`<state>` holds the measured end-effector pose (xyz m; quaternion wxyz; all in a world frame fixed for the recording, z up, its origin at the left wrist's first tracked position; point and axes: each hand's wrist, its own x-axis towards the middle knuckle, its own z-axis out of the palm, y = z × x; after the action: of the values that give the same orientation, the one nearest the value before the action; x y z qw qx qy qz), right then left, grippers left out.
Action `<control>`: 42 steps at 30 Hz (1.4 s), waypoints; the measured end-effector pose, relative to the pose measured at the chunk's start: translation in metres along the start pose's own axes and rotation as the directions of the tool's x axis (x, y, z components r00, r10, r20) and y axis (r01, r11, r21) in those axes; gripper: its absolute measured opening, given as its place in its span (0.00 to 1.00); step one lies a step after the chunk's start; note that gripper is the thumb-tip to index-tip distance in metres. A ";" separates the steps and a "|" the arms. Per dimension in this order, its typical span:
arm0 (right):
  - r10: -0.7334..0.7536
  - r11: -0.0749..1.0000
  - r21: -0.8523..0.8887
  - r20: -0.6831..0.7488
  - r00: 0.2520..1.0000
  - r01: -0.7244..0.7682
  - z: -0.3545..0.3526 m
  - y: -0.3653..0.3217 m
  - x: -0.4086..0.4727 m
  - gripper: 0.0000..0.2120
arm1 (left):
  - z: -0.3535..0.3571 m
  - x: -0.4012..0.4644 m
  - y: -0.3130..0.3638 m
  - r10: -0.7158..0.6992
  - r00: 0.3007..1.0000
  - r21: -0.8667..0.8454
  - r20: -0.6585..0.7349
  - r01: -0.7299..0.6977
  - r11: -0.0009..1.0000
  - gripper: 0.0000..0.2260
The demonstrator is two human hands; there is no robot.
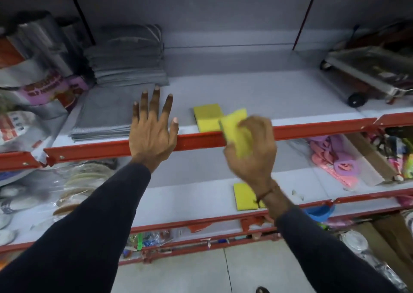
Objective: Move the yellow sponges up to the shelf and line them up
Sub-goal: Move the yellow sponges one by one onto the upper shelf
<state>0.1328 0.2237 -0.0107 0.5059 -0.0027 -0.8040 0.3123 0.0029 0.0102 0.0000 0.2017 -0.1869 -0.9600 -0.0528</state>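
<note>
One yellow sponge point(207, 117) lies flat on the upper shelf point(268, 96), close to its red front rail point(201, 139). My right hand point(252, 149) grips a second yellow sponge point(234, 125), blurred, at the rail just right of the first and overlapping its corner. My left hand point(153, 128) hovers over the rail to the left, fingers spread, holding nothing. On the lower shelf point(190, 201) another yellow sponge point(244, 196) lies flat, partly hidden behind my right wrist.
Folded grey cloths point(127, 57) are stacked at the upper shelf's left, with more flat ones point(105, 116) in front. Packaged goods point(33, 69) stand far left; a wheeled metal tray point(371, 73) sits at right. Pink and purple plastic items point(333, 160) lie on the lower shelf.
</note>
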 end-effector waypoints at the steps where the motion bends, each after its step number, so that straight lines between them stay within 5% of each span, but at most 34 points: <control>1: 0.052 0.997 -0.055 -0.036 0.998 -0.054 0.000 0.004 0.026 0.17 | -0.001 -0.001 0.000 0.001 1.000 0.000 0.007 -0.001 1.000 0.31; 3: 0.199 0.961 -0.191 -0.024 0.980 -0.200 0.002 0.016 0.063 0.19 | -0.003 -0.002 0.001 0.001 1.000 -0.001 0.018 -0.001 1.000 0.31; 5: 0.371 0.886 -0.348 0.138 0.918 -0.305 0.009 0.030 0.078 0.23 | -0.004 -0.002 0.002 0.004 1.000 0.000 0.020 -0.004 1.000 0.31; 8: 0.466 0.839 -0.447 0.294 0.834 -0.311 0.021 0.040 0.072 0.28 | -0.006 -0.004 0.002 0.010 1.000 -0.004 0.021 -0.010 1.000 0.31; 11: 0.320 0.913 -0.267 0.006 0.947 -0.307 0.015 0.042 0.058 0.21 | -0.005 -0.005 0.001 0.011 1.000 -0.008 0.019 -0.010 1.000 0.32; 13: 0.205 0.945 -0.204 -0.240 0.949 -0.255 0.003 0.051 0.030 0.14 | -0.004 -0.005 0.001 0.011 1.000 -0.013 0.015 -0.011 1.000 0.32; 15: 0.182 0.931 -0.264 -0.259 0.949 -0.251 -0.007 0.064 -0.017 0.10 | -0.001 -0.003 0.001 0.009 1.000 -0.005 0.007 -0.009 1.000 0.31; 17: 0.305 0.875 -0.378 -0.060 0.951 -0.304 -0.009 0.081 -0.069 0.11 | 0.002 -0.002 0.000 0.007 1.000 0.008 0.002 -0.007 1.000 0.31; 19: 0.570 0.734 -0.588 0.260 0.779 -0.340 -0.007 0.101 -0.116 0.19 | 0.003 -0.001 0.000 0.004 1.000 0.028 -0.008 -0.004 1.000 0.31; 22: 0.749 0.612 -0.782 0.529 0.399 -0.113 0.003 0.122 -0.168 0.32 | 0.002 -0.001 0.001 0.003 1.000 0.037 -0.016 -0.002 0.999 0.31; 23: 0.747 0.622 -0.780 0.565 0.351 -0.067 0.010 0.124 -0.179 0.33 | 0.002 0.000 0.001 0.002 1.000 0.042 -0.017 -0.002 0.999 0.31; 28: 0.638 0.753 -0.653 0.694 0.335 -0.079 0.045 0.103 -0.191 0.26 | 0.002 -0.001 -0.001 0.001 1.000 0.081 -0.014 0.000 0.997 0.31; 30: 0.586 0.798 -0.592 0.715 0.380 -0.115 0.051 0.094 -0.184 0.27 | 0.003 0.000 0.000 0.005 1.000 0.095 -0.013 -0.004 0.995 0.31; 35: 0.317 0.935 -0.336 0.646 0.694 -0.113 0.031 0.050 -0.149 0.26 | 0.000 0.000 0.001 0.009 1.000 0.085 -0.022 -0.007 0.996 0.31; 39: 0.052 0.999 -0.022 0.351 0.935 -0.047 -0.005 0.019 -0.107 0.24 | 0.000 0.000 0.001 0.004 1.000 0.080 -0.022 -0.002 0.997 0.31; 42: 0.013 1.000 0.008 0.090 0.996 -0.014 -0.026 0.018 -0.039 0.21 | 0.001 -0.002 0.000 0.010 1.000 0.075 -0.008 -0.009 0.997 0.32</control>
<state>0.1676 0.2384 -0.0435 0.4671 0.0084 -0.8246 0.3191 0.0041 0.0094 -0.0021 0.2128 -0.1834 -0.9596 -0.0166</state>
